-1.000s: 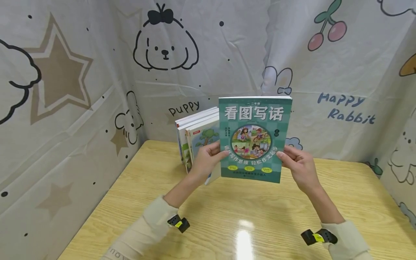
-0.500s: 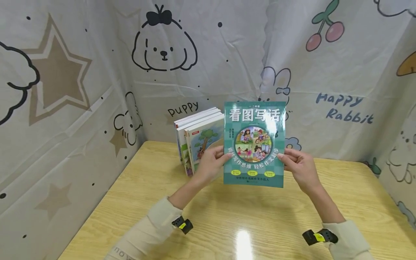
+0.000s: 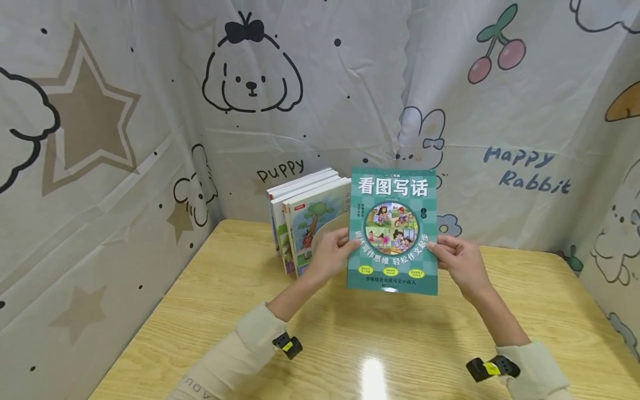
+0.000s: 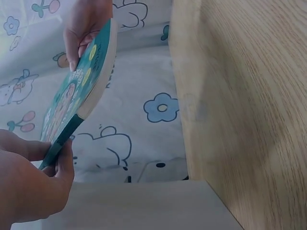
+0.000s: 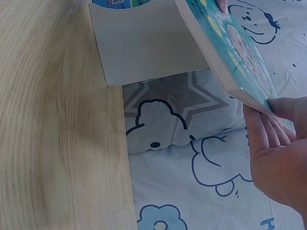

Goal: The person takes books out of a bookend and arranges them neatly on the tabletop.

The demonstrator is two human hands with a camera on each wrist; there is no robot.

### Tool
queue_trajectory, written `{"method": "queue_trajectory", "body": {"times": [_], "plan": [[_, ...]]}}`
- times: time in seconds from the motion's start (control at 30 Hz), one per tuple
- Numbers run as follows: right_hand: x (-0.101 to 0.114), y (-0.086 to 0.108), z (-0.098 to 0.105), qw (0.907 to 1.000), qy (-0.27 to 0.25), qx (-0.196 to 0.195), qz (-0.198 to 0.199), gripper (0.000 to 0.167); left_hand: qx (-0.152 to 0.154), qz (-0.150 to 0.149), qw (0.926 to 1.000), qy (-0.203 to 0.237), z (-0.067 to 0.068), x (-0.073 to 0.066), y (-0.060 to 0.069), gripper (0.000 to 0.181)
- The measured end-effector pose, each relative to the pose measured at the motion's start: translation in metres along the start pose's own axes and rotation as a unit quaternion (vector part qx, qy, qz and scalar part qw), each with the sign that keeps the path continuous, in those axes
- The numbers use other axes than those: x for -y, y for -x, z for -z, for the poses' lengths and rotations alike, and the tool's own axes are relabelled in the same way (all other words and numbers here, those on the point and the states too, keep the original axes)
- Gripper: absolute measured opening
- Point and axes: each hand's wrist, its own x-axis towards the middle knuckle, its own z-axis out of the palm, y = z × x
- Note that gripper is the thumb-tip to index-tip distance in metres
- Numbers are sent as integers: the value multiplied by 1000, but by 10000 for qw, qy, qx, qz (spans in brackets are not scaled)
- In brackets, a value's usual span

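A green paperback book [image 3: 392, 272] with white Chinese lettering and a round picture is held above the table, its front cover toward me. My left hand [image 3: 332, 255] pinches its left edge, thumb on the cover. On the opposite edge, my right hand [image 3: 462, 264] grips it the same way. Both wrist views show the book's thickness, with the fingers behind it; its lower edge hangs clear of the wood. Just behind and left of the left hand, a row of books [image 3: 312, 222] stands upright, the front one with a tree on its cover, partly hidden.
The wooden table [image 3: 320, 344] reaches back to a patterned cloth [image 3: 310, 133] that hangs behind and at both sides. A pale panel [image 5: 148, 43] with a blue strip above it appears in the right wrist view, near the table edge.
Both hands have lowered the green book and shifted it slightly right. Its cover has turned more squarely toward me, and more of the tree-cover book shows.
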Motion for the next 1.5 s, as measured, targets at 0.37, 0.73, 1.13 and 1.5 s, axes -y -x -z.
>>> {"method": "queue_trajectory", "body": {"times": [0.37, 0.73, 1.13, 1.5], "plan": [[-3, 3, 5, 9991, 247, -2, -353, 43, 37, 167, 9999, 16, -6, 7, -2, 32], [-8, 4, 11, 9958, 251, 45, -881, 45, 203, 135, 9995, -192, -12, 11, -1, 31], [-14, 6, 13, 9909, 419, 114, -1274, 38, 360, 427, 9982, -220, -18, 17, 0, 32], [-21, 7, 14, 9852, 712, 146, -1551, 38, 465, 589, 9970, -211, -22, 26, -2, 28]]}}
